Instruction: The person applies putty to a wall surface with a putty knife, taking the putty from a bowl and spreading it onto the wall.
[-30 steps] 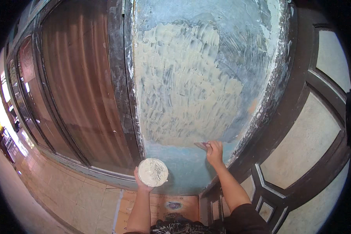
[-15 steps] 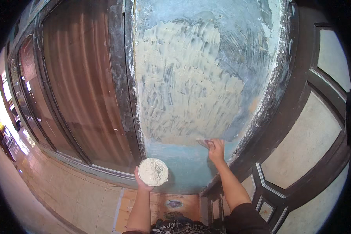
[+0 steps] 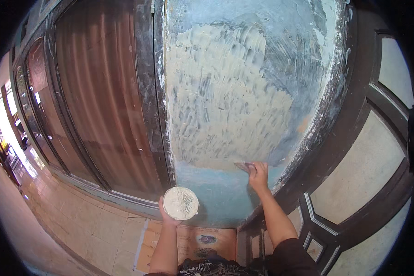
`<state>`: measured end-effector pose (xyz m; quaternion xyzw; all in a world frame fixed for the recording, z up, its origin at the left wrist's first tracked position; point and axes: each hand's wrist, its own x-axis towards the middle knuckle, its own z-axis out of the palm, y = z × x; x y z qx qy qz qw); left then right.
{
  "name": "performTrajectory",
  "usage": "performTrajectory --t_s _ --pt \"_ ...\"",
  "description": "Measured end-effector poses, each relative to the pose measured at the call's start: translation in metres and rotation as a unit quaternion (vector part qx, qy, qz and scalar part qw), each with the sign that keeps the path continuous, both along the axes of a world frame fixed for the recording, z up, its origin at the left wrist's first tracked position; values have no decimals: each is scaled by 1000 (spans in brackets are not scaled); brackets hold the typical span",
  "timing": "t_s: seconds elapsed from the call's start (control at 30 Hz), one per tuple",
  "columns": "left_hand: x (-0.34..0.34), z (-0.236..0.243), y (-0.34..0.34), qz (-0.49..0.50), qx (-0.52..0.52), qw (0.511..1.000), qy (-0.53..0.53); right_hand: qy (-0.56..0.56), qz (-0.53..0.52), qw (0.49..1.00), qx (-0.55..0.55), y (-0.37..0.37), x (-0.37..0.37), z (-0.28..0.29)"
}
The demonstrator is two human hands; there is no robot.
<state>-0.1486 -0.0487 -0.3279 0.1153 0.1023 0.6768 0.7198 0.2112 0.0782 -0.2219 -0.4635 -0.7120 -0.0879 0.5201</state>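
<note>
My left hand grips a round tub of creamy white putty by its left side, low in front of the wall. My right hand is closed on a putty knife, whose thin blade points left. That blade lies at the lower edge of a rough beige putty layer on the wall; how hard it presses, I cannot tell. Under the layer runs a strip of bare blue-green wall. Streaky grey-blue plaster shows above and to the right.
A dark-framed window with a brown curtain behind it borders the wall on the left. On the right stands a dark panelled door with pale panels. Printed cardboard lies on the tiled floor below me.
The view has shifted slightly, so the wall and window sit a little further right in the picture. Both hands keep hold of their things, with the knife still at the putty's lower edge.
</note>
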Motion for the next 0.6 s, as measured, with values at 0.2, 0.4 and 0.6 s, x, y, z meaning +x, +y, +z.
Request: performTrajectory --t_s 0.2,0.4,0.6 --pt "2 4 1 3 -7 1000 2 -57 -58 996 -43 -3 8 -35" --pt "5 8 -11 1 -10 1000 -23 -18 -40 999 -12 -5 5 1" --pt "8 3 -8 2 -2 1000 -14 -94 -38 992 -75 -11 12 -41"
